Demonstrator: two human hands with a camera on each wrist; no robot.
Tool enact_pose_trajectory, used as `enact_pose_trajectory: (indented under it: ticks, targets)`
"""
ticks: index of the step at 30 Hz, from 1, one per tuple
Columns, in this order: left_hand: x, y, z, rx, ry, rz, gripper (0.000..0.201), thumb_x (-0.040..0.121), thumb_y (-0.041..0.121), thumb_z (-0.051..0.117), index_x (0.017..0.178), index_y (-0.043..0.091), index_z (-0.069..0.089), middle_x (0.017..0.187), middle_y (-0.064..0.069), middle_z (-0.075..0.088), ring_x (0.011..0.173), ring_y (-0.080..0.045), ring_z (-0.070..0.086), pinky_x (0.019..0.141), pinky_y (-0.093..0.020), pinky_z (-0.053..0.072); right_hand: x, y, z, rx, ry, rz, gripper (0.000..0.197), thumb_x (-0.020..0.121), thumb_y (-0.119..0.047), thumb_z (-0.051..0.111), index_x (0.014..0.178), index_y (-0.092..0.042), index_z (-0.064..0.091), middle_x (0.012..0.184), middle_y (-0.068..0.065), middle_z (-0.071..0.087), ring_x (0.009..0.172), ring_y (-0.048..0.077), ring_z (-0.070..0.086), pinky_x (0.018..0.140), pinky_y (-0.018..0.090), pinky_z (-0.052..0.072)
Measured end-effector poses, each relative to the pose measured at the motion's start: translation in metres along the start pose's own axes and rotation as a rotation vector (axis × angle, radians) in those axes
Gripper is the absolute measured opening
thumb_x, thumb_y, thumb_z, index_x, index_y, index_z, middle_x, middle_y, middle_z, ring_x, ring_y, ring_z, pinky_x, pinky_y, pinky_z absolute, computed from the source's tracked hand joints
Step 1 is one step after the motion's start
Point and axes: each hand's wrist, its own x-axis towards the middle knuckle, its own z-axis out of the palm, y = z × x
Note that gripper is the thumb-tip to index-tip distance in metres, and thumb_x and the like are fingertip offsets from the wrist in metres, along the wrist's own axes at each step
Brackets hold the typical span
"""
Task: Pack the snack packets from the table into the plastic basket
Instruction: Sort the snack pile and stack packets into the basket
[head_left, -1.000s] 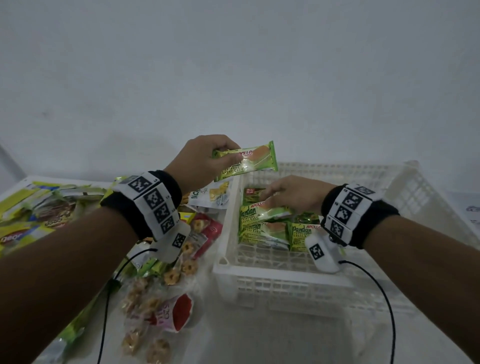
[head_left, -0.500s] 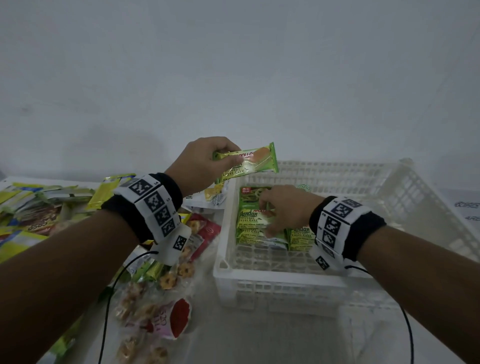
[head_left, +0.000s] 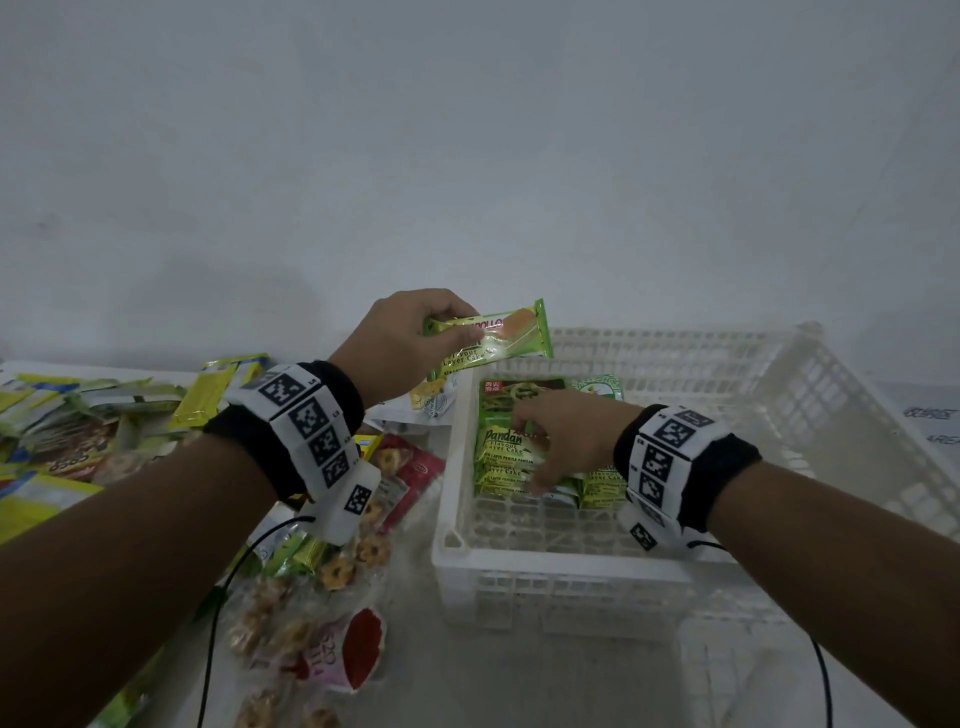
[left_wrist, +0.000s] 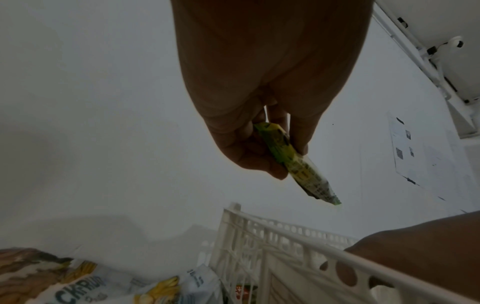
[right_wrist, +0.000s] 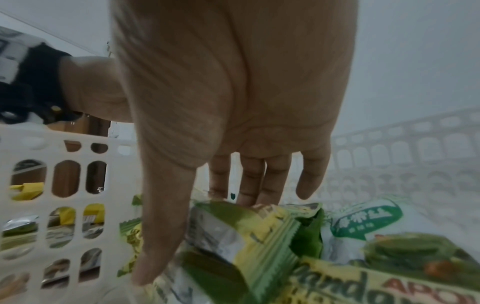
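Observation:
My left hand (head_left: 451, 326) pinches a green pandan layer cake packet (head_left: 498, 338) by one end and holds it level above the far left corner of the white plastic basket (head_left: 571, 558). The left wrist view shows the same packet (left_wrist: 303, 170) hanging from that hand (left_wrist: 272, 148). My right hand (head_left: 530, 452) is inside the basket, its straight fingers and spread thumb resting on a stack of green pandan packets (head_left: 501, 447). In the right wrist view the hand (right_wrist: 202, 236) touches those packets (right_wrist: 259, 236) next to the basket's left wall (right_wrist: 64, 144).
Loose snack packets cover the table left of the basket: yellow sachets (head_left: 218, 389), clear bags of round cookies (head_left: 322, 597), a red and white packet (head_left: 358, 649). A white bag with a green label (head_left: 597, 387) lies at the back of the basket. A white wall rises behind.
My right hand has slid left and nearer inside the basket, onto the stack of pandan packets. The left hand has kept its packet in almost the same place.

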Motion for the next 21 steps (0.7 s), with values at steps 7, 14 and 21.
enact_pose_trajectory:
  ticks: [7,14,21]
  targets:
    - [0.005,-0.007,0.003,0.028,-0.008,0.007,0.018,0.095,0.04,0.068,0.105,0.027,0.074,0.099,0.011,0.073,0.081,-0.006,0.065,0.066,-0.012,0.046,0.001,0.005,0.0,0.016,0.014,-0.044,0.063,0.08,-0.046,0.083,0.132,-0.025,0.054,0.115,-0.003,0.057,0.103,0.019,0.055,0.088,0.036,0.05]
    - [0.012,-0.009,0.013,0.026,-0.024,-0.003,0.018,0.095,0.039,0.068,0.105,0.025,0.075,0.1,0.01,0.073,0.079,-0.007,0.064,0.066,-0.013,0.045,-0.009,0.006,-0.008,-0.014,0.104,-0.069,0.067,0.078,-0.063,0.076,0.133,-0.03,0.055,0.117,-0.009,0.055,0.108,0.015,0.055,0.094,0.038,0.05]
    - [0.021,-0.002,0.026,0.052,-0.057,-0.01,0.021,0.095,0.043,0.068,0.106,0.027,0.074,0.1,0.014,0.071,0.088,-0.001,0.063,0.072,-0.02,0.044,-0.044,0.017,-0.041,-0.042,0.692,-0.236,0.03,0.087,-0.047,0.074,0.1,-0.024,0.058,0.087,-0.015,0.049,0.076,0.005,0.045,0.064,0.025,0.034]
